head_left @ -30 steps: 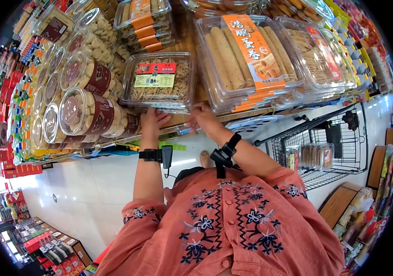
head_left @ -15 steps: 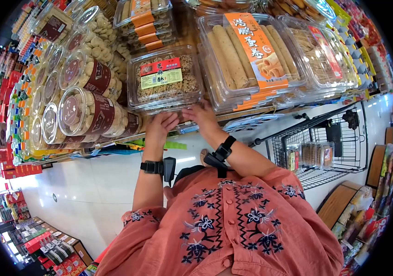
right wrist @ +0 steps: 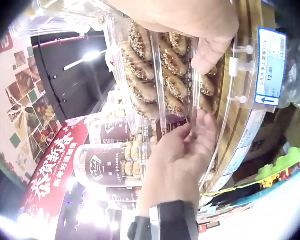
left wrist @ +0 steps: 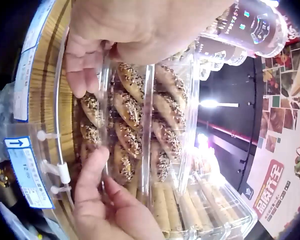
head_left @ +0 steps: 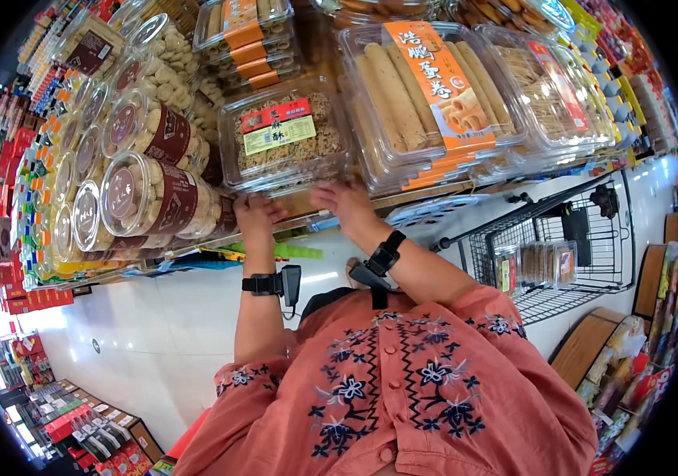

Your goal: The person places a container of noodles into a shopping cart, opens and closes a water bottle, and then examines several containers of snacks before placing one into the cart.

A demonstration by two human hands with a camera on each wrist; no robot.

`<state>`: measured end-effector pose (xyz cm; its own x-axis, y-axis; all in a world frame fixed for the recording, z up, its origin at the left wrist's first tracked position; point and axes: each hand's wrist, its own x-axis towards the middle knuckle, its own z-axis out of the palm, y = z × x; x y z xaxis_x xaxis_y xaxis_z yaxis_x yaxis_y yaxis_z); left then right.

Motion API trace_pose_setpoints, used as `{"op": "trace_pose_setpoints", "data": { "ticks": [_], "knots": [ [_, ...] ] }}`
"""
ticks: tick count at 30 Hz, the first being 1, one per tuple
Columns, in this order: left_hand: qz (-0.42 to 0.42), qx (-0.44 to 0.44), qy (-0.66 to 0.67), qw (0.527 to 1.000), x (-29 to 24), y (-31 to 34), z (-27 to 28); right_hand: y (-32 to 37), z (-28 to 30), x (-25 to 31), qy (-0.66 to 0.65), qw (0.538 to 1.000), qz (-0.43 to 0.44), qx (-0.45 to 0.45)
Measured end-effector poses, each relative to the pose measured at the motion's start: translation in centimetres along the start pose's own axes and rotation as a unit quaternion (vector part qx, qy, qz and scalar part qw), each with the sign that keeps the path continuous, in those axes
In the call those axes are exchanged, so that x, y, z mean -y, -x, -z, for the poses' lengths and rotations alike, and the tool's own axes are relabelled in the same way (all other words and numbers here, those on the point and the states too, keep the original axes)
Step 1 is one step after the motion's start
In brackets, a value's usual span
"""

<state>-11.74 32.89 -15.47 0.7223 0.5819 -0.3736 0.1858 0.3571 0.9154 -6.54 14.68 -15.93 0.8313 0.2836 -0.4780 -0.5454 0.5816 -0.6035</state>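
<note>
A clear box of sesame pastries (head_left: 295, 155), with a red and green label, tops a stack at the shelf front. At its near left corner is my left hand (head_left: 258, 218); my right hand (head_left: 347, 205) is by the near right corner. The left wrist view has the left hand (left wrist: 135, 30) at the top, fingers loosely bent against the front of the stacked boxes (left wrist: 127, 120), and the other hand below at their rims. In the right wrist view the right hand (right wrist: 190, 20) reaches over the box edges, its fingers partly hidden; neither hand encloses a box.
Round cookie tubs (head_left: 148, 194) stand close on the left. Egg roll boxes (head_left: 398, 103) are stacked immediately right. Price tags (right wrist: 270, 67) line the shelf edge. A shopping cart (head_left: 593, 289) with several boxes is at the right.
Since the oldest frame, the sesame box has shifted slightly right and turned. Both hands came in to its front edge, then the left hand drew back slightly left.
</note>
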Motion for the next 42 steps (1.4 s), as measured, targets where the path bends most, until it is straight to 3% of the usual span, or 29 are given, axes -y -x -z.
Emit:
{"op": "trace_pose_setpoints", "data": {
  "ticks": [3,10,15,19,24,27,31,34,42],
  "knots": [
    [0.020,-0.025,-0.056,0.998,0.1,0.6,-0.2,-0.8,0.0,0.1,0.003,1.000,0.007,0.014],
    [0.076,0.032,-0.017,0.996,-1.0,2.8,0.4,-1.0,-1.1,-0.2,0.001,1.000,-0.016,-0.021],
    [0.128,0.069,0.004,0.989,-0.5,3.7,0.3,-0.9,-0.7,0.5,0.025,1.000,-0.011,0.007],
    [0.156,0.104,0.017,0.982,0.0,4.7,-1.4,-0.8,-0.3,0.8,0.090,0.993,0.025,0.066],
    [0.229,0.198,-0.017,0.953,0.5,5.3,-3.2,-1.1,-0.4,0.8,0.078,0.996,0.020,0.044],
    [0.156,0.168,-0.054,0.972,-1.3,5.4,-1.5,-1.2,-0.1,0.4,0.084,0.996,0.013,0.032],
    [0.001,0.029,-0.037,0.999,-0.7,2.9,1.1,-0.7,0.1,0.1,0.118,0.991,-0.013,0.063],
    [0.079,0.121,-0.028,0.989,-0.8,0.2,1.5,-0.7,-0.5,0.1,0.152,0.986,-0.017,0.072],
    [0.107,0.117,-0.018,0.987,-1.0,0.1,0.4,-0.8,-0.4,0.2,0.155,0.985,0.001,0.073]
  ]
}}
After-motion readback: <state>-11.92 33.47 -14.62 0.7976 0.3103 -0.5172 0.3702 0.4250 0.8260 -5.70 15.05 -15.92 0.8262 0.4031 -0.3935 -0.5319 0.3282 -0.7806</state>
